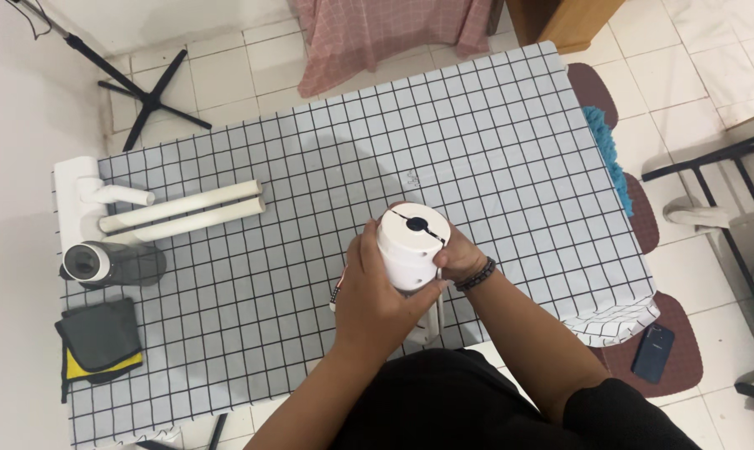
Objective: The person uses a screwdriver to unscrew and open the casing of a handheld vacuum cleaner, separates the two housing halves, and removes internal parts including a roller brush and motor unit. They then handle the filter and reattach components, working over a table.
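Location: home room. Indicators: white tiled floor [227, 75], tabletop [493, 150] under checked cloth, pink gingham fabric [385, 33], floor mats [598, 92], wooden furniture [564, 21].

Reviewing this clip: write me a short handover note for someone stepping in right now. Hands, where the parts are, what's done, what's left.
Left hand: wrapped around the side of the white cylindrical unit, held upright above the checked tablecloth.
Right hand: gripping the unit's far side.
Parts: two white tubes lie side by side at the left, beside a white floor head and a dark canister. A grey and yellow cloth sits below them.
Done: nothing visibly joined.
Left: tubes, head and canister are all apart from the unit.
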The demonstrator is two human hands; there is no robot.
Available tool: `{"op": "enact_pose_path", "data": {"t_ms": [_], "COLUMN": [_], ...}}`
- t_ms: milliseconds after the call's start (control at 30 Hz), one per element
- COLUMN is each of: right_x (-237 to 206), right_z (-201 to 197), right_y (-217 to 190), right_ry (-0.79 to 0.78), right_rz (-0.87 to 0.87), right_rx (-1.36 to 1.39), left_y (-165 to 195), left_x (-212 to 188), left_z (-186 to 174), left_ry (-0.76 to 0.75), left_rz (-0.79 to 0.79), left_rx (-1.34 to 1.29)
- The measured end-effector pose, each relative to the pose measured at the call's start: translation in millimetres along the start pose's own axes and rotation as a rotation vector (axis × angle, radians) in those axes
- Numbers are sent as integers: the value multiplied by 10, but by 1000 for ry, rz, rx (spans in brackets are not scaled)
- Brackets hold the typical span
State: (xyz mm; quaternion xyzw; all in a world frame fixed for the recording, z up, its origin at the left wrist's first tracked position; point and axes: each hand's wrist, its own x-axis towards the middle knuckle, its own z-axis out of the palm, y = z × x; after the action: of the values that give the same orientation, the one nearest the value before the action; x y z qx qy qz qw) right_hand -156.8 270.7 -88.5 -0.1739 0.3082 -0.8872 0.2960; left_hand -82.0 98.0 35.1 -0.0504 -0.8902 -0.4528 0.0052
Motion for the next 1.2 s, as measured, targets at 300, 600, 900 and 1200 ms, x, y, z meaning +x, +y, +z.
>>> {"op": "enact_pose_path", "data": {"t_ms": [300, 600, 900, 1200], "right_x": [-45, -17, -6, -12], "right_z": [-184, -211, -146, -69], "right_y": [60, 75, 48, 103], "right_ry": [31, 101, -94, -351], "right_rz": [27, -78, -68, -55], "right_rx": [-36, 188, 416, 502], "left_y": [28, -556, -1815, -2103], "left_x": [72, 91, -203, -58], "left_z": [14, 105, 457, 705], "left_ry": [-26, -31, -222, -122], "left_rz": [-34, -198, -387, -212], "left_rx": [2, -320, 587, 486]}}
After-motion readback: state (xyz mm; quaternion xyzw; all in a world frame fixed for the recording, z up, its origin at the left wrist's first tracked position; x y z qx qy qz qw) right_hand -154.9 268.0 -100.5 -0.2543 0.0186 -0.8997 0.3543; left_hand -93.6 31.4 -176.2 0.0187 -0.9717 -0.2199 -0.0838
